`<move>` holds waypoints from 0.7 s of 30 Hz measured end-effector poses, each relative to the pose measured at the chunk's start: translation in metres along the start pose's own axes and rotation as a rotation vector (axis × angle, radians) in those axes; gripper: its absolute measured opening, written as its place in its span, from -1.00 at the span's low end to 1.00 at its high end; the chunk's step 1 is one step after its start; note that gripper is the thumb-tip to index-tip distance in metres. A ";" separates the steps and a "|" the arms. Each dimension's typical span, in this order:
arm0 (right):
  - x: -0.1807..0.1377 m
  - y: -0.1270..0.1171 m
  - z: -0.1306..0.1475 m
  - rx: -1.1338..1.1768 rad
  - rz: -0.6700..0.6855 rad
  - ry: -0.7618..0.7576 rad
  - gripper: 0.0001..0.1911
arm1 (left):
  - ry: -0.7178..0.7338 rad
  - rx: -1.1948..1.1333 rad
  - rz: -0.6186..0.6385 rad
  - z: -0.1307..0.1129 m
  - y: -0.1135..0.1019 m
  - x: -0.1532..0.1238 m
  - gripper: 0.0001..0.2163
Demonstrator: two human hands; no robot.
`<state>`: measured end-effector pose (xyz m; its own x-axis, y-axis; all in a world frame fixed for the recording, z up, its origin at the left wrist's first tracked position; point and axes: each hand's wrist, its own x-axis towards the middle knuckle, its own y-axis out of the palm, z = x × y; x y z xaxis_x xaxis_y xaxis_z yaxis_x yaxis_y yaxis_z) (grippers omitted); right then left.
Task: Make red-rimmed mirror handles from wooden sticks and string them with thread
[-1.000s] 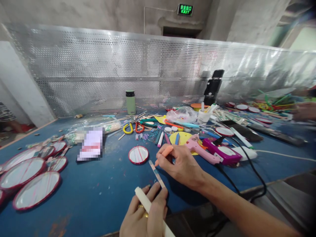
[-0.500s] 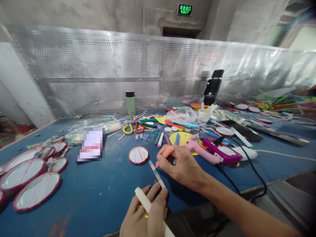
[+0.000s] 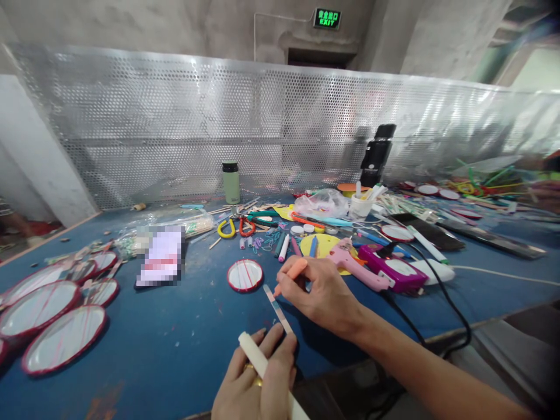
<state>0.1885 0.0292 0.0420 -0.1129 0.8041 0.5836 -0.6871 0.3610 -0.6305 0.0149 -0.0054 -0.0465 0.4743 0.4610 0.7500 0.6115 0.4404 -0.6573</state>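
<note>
My right hand (image 3: 321, 294) grips an orange marker (image 3: 292, 272) like a pen, its tip touching a thin flat stick (image 3: 277, 308) that lies on the blue table (image 3: 175, 344). My left hand (image 3: 258, 379) is closed near the table's front edge, fingertips pressing down the near end of the stick. A long white glue stick (image 3: 262, 364) lies across that hand between its fingers. A small round red-rimmed disc (image 3: 245, 275) sits just beyond the stick.
Pink and purple glue guns (image 3: 376, 271) with black cords lie to the right. Several larger red-rimmed discs (image 3: 56, 315) fill the left side. Scissors (image 3: 238, 226), markers, clips and a green bottle (image 3: 231, 182) clutter the back, before a perforated metal screen.
</note>
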 end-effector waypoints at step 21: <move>0.002 0.002 -0.001 -0.020 -0.004 0.018 -0.77 | -0.007 -0.004 0.008 -0.003 -0.003 0.003 -0.71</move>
<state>0.1872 0.0319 0.0413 -0.0970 0.8109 0.5772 -0.6731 0.3737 -0.6382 0.0157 -0.0076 -0.0422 0.4744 0.4700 0.7444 0.6107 0.4334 -0.6628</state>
